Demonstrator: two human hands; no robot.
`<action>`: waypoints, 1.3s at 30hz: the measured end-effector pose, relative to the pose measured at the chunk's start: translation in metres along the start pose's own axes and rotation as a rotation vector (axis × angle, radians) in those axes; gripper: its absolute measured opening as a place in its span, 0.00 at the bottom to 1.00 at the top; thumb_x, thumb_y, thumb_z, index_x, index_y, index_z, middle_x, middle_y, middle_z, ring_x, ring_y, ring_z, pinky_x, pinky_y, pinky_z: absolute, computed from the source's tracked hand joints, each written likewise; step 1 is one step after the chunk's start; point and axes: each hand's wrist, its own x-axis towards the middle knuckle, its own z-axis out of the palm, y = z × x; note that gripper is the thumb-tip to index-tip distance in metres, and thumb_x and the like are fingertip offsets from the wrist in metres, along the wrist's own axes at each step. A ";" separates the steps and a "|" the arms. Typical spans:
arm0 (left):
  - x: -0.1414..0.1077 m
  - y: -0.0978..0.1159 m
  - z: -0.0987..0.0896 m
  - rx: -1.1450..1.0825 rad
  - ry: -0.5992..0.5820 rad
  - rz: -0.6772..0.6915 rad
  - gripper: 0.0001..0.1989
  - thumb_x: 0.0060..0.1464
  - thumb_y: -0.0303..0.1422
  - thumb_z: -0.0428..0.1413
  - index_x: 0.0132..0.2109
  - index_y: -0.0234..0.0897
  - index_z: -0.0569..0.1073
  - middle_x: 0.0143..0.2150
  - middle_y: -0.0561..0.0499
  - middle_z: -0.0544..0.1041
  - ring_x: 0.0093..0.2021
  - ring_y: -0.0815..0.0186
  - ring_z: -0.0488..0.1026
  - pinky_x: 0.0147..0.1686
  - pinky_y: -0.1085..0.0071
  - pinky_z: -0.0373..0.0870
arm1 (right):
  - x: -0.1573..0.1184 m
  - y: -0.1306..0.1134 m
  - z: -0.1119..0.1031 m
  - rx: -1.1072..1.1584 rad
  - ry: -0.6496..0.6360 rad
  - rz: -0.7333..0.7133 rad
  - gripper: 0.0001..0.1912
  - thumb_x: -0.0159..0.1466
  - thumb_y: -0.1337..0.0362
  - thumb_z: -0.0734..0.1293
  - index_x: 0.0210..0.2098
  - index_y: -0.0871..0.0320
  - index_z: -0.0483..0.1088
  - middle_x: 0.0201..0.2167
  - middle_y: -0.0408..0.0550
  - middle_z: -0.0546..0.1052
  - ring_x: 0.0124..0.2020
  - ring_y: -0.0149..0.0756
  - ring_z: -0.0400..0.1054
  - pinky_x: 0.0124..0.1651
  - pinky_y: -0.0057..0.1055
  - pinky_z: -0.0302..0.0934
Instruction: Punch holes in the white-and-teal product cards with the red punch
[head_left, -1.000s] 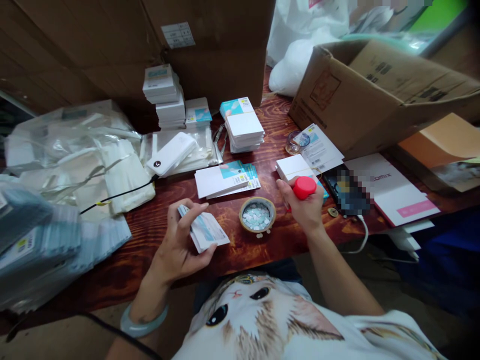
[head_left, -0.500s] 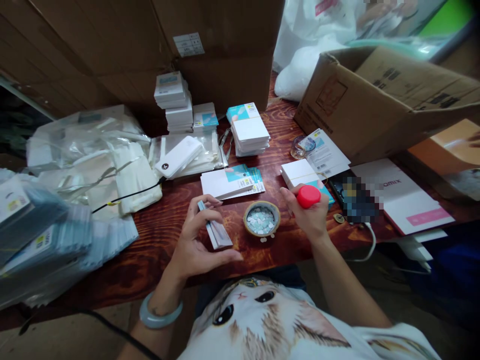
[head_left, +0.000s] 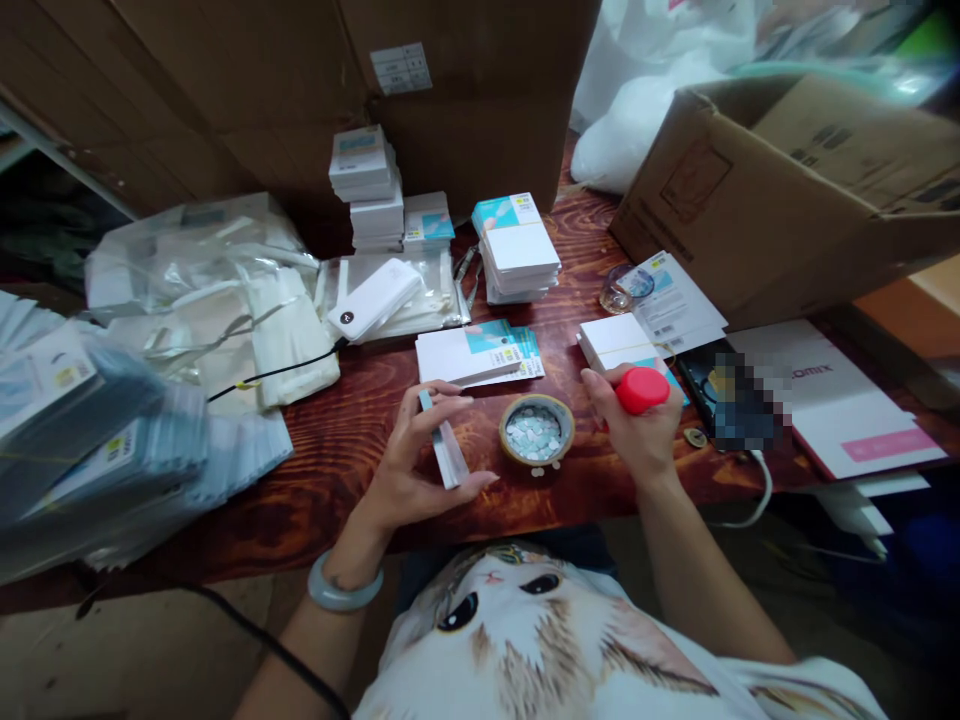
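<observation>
My left hand point(head_left: 412, 470) holds a small stack of white cards point(head_left: 448, 452) on edge, just above the wooden table point(head_left: 337, 480). My right hand point(head_left: 637, 435) is closed around a tool with a red round cap point(head_left: 642, 389). Between the two hands sits a small round dish point(head_left: 537, 432) filled with pale little stickers. Beyond the dish lies a fanned pile of white and teal cards point(head_left: 480, 352). A banded white card stack point(head_left: 619, 340) lies just beyond my right hand.
Clear plastic sleeves and bags point(head_left: 202, 290) pile up at the left, with a white power bank point(head_left: 375, 298) on them. Card stacks point(head_left: 517, 250) stand at the back before big brown cartons point(head_left: 465, 110). An open carton point(head_left: 772, 190), a phone point(head_left: 739, 400) and a white booklet point(head_left: 840, 405) are at the right.
My left hand has turned the card stack from flat to on edge. The right hand with the red-capped tool has stayed beside the dish. The view has shifted a little.
</observation>
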 end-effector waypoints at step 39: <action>-0.017 0.024 0.052 -1.608 -0.296 -0.874 0.59 0.25 0.75 0.55 0.55 0.33 0.72 0.46 0.39 0.74 0.45 0.52 0.73 0.49 0.52 0.73 | 0.022 -0.068 0.012 0.444 -0.513 0.316 0.10 0.51 0.62 0.78 0.29 0.62 0.81 0.13 0.40 0.66 0.16 0.24 0.58 0.15 0.21 0.53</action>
